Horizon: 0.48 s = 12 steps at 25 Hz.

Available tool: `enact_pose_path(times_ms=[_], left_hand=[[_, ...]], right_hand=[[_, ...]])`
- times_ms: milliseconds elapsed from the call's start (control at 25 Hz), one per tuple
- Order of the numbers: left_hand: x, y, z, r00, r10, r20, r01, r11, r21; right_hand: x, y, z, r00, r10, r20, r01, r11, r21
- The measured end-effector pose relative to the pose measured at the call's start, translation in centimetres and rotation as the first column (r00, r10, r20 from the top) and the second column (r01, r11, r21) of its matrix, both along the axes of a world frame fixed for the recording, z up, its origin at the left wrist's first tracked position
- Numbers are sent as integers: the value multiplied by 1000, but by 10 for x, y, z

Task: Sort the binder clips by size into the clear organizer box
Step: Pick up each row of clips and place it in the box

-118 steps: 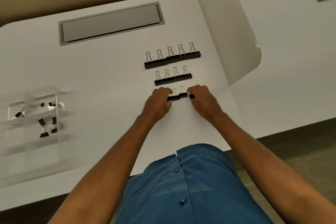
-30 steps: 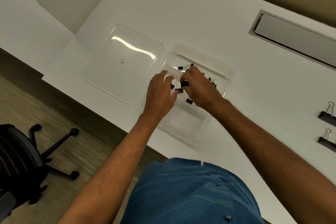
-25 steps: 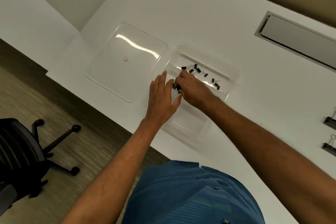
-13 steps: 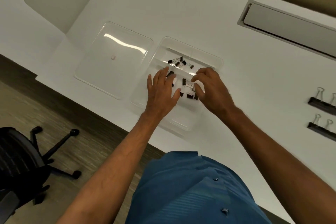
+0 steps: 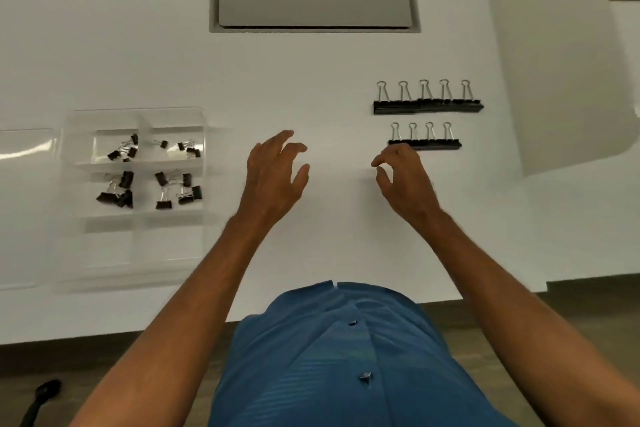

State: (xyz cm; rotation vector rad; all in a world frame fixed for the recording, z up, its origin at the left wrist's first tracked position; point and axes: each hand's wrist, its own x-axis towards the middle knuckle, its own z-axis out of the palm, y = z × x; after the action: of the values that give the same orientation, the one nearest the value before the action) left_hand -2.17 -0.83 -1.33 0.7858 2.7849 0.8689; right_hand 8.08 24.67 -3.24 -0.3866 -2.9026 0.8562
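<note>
The clear organizer box [image 5: 136, 118] lies at the left of the white desk. Its far compartments hold small black binder clips [image 5: 124, 150], and the middle ones hold slightly bigger clips [image 5: 178, 190]. The near compartments look bare. At the right stand two rows of clips: a row of large clips [image 5: 427, 105] and, nearer, a row of medium clips [image 5: 425, 143]. My left hand [image 5: 275, 177] hovers with fingers spread and holds nothing. My right hand [image 5: 403, 180] is empty, fingers loosely bent, just in front of the medium row's left end.
The box's clear lid [image 5: 24, 146] lies left of the box at the frame edge. A grey cable hatch [image 5: 313, 6] is set into the desk at the back. A white divider panel [image 5: 554, 55] rises at the right. A chair base [image 5: 41, 395] shows on the floor.
Both hands have left the organizer box and moved right toward the clip rows. The view has swung right, so the box now lies at the left. More clips lie in the middle compartments.
</note>
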Motion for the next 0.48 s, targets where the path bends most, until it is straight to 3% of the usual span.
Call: enact_pose_path(times_ms=[200, 480], left_hand=[[13, 81, 0, 994, -109, 26, 108, 994, 18], [17, 168, -10, 967, -234, 97, 236, 972, -8]], right_hand=[[28, 78, -4, 989, -143, 48, 143, 990, 0], [30, 143, -9, 983, -182, 28, 182, 983, 10]])
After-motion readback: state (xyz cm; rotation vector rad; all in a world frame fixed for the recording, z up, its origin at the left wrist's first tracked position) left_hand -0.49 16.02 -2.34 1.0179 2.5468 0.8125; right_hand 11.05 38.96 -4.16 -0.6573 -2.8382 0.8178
